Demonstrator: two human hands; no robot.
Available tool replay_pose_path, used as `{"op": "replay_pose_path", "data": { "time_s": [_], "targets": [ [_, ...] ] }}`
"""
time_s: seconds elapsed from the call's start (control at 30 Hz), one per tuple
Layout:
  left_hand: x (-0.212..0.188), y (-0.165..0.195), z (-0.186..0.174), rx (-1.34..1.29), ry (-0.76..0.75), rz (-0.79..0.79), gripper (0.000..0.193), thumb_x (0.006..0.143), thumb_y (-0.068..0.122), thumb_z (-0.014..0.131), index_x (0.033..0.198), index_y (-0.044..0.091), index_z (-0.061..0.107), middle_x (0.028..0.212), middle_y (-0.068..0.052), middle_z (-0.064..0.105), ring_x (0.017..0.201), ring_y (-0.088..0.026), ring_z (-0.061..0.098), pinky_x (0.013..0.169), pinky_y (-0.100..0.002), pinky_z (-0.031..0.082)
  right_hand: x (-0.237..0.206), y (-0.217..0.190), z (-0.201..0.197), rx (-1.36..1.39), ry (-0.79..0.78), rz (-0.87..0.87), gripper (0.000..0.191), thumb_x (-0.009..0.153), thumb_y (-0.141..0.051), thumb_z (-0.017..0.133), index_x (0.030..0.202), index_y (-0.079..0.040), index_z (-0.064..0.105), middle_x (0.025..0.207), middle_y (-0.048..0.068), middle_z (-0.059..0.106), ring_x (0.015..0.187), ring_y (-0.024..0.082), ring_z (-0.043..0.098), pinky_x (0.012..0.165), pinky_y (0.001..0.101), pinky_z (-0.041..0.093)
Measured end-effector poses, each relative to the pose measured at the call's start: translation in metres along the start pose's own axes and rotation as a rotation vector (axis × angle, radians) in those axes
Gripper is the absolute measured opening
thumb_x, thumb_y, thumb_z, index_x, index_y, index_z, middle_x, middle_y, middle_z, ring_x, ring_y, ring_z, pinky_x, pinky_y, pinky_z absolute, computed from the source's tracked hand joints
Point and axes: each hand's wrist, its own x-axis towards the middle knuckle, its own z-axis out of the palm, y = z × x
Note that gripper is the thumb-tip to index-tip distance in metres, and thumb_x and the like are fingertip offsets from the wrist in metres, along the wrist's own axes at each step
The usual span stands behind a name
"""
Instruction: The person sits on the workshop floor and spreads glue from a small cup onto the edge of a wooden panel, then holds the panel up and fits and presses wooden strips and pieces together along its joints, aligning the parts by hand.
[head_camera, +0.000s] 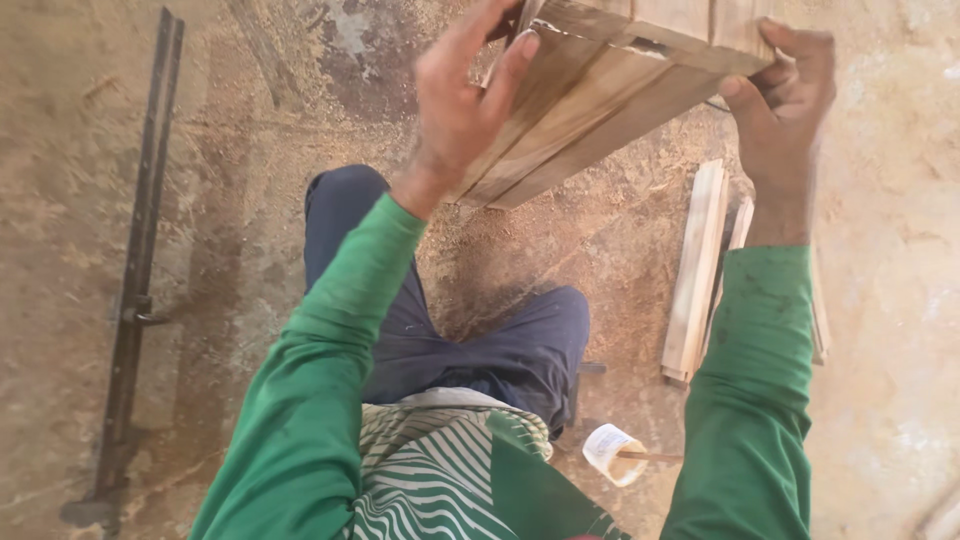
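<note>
From the head camera, I am looking down at two hands holding up a wooden panel (600, 95) made of planks joined side by side. It is up in the air, tilted, above the person's knees and the dusty floor (70, 200). The left hand (462, 100) is gripping its near edge, fingers curled over the top and thumb on the face. The right hand (785, 90) is gripping the far corner the same way.

I am thinking the panel could slip, because each grip is only pinching an edge. If it drops, it could land on the legs, or on the loose wooden slats (700, 270) lying on the floor just beside the right arm. A swinging elbow could also knock over the small white cup with a stick in it (615, 453).

The top of the panel is cut off by the picture edge, so I am not seeing its whole shape. The long metal bar clamp (140, 260) is lying well apart on the left.
</note>
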Motion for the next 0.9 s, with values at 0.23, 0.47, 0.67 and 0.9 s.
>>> {"op": "replay_pose_path", "data": {
  "time_s": [0.23, 0.47, 0.67, 0.9],
  "targets": [
    [-0.023, 0.009, 0.012, -0.037, 0.095, -0.119, 0.03, 0.106, 0.008, 0.074, 0.136, 0.009, 0.068, 0.139, -0.012, 0.069, 0.124, -0.022, 0.071, 0.104, -0.03, 0.061, -0.002, -0.001, -0.002, -0.032, 0.033, 0.04, 0.059, 0.107, -0.022, 0.091, 0.144, -0.006, 0.048, 0.115, 0.011, 0.065, 0.105, 0.018, 0.068, 0.084, 0.025, 0.057],
    [-0.019, 0.008, 0.019, -0.001, 0.101, -0.086, 0.026, 0.106, 0.007, 0.072, 0.132, 0.006, 0.07, 0.139, -0.013, 0.067, 0.126, -0.023, 0.069, 0.106, -0.033, 0.061, 0.003, -0.009, 0.008, 0.027, -0.017, -0.01, 0.055, 0.107, -0.02, 0.086, 0.143, -0.008, 0.046, 0.127, 0.012, 0.066, 0.109, 0.017, 0.068, 0.091, 0.0253, 0.06],
    [-0.008, 0.008, 0.006, 0.1, 0.066, -0.005, 0.021, 0.105, 0.007, 0.074, 0.125, 0.006, 0.071, 0.129, -0.011, 0.073, 0.121, -0.024, 0.075, 0.097, -0.032, 0.065, 0.005, -0.014, 0.009, -0.048, -0.009, -0.018, 0.054, 0.106, -0.018, 0.082, 0.15, -0.007, 0.051, 0.135, 0.009, 0.067, 0.092, 0.012, 0.067, 0.072, 0.0218, 0.055],
    [0.025, 0.013, -0.019, 0.119, -0.153, 0.24, 0.04, 0.112, 0.01, 0.069, 0.147, 0.004, 0.052, 0.138, -0.018, 0.065, 0.126, -0.03, 0.072, 0.099, -0.035, 0.069, 0.01, -0.024, 0.014, -0.073, -0.052, -0.031, 0.056, 0.108, -0.024, 0.08, 0.151, -0.007, 0.048, 0.124, 0.008, 0.071, 0.098, 0.012, 0.072, 0.081, 0.024, 0.061]
  ]
}}
